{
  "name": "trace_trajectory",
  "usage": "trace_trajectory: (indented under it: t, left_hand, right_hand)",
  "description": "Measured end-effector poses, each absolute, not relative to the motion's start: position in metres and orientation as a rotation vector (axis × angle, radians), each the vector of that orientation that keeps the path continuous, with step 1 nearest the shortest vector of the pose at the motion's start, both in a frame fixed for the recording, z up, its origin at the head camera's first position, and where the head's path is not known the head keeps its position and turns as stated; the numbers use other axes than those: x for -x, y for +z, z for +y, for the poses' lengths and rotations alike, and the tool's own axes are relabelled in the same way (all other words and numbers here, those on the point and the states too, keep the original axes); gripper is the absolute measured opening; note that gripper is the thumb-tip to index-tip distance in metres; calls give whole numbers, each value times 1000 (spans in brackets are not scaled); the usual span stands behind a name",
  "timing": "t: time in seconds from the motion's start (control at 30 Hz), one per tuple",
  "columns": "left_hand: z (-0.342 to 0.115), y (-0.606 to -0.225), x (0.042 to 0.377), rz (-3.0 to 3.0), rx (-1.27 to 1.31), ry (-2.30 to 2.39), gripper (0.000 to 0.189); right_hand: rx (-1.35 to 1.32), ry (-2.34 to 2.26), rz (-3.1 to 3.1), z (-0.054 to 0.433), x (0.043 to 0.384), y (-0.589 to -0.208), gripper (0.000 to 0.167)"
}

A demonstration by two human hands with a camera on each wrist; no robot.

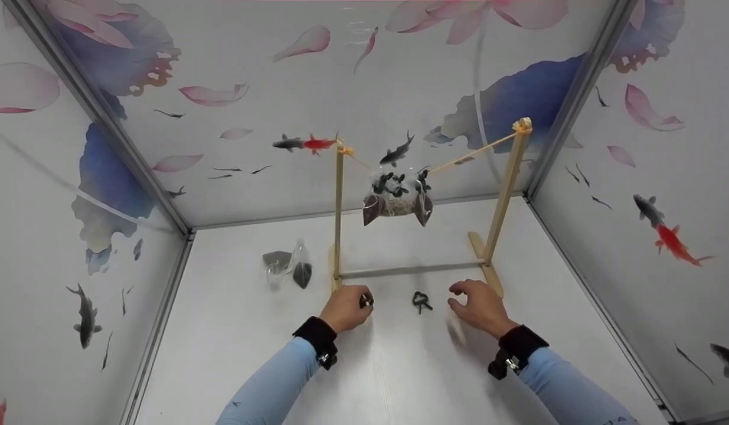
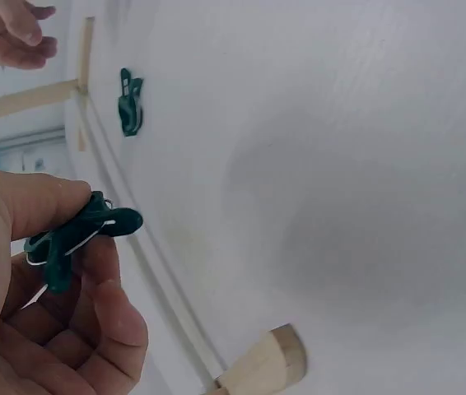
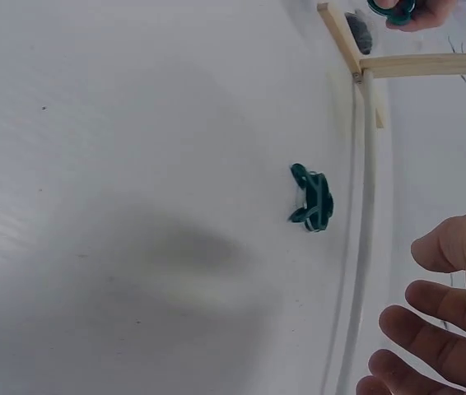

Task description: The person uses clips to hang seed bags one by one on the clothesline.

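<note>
My left hand (image 1: 347, 308) pinches a dark green spring clip (image 2: 81, 232) between thumb and fingers, beside the foot of the left post. A second green clip (image 1: 421, 301) lies on the white table (image 1: 388, 360) between my two hands. To the right of it, my right hand (image 1: 481, 307) hovers with fingers apart and nothing in them. Behind both hands stands a wooden frame (image 1: 339, 218) with a cord (image 1: 473, 154) tied between its post tops. Small clear bags (image 1: 398, 205) with dark contents hang from the cord by several green clips.
Two more clear bags (image 1: 303, 274) with dark contents lie left of the frame. A pale bar (image 1: 411, 270) joins the frame's feet low over the table. Printed panels (image 1: 270, 195) enclose the table at the back and on both sides.
</note>
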State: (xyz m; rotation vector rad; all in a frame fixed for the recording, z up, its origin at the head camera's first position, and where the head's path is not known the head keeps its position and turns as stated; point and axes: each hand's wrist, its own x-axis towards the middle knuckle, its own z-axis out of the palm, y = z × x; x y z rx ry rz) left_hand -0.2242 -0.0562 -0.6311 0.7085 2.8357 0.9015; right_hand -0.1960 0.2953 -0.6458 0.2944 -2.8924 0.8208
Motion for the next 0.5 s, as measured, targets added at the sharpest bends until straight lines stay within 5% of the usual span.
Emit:
trace_trajectory:
  t: [0.5]
  left_hand:
    - [-41,-574,242,2859,-715,1180,10]
  right_hand:
    - [-465,821,-2723,265,210,-594,23]
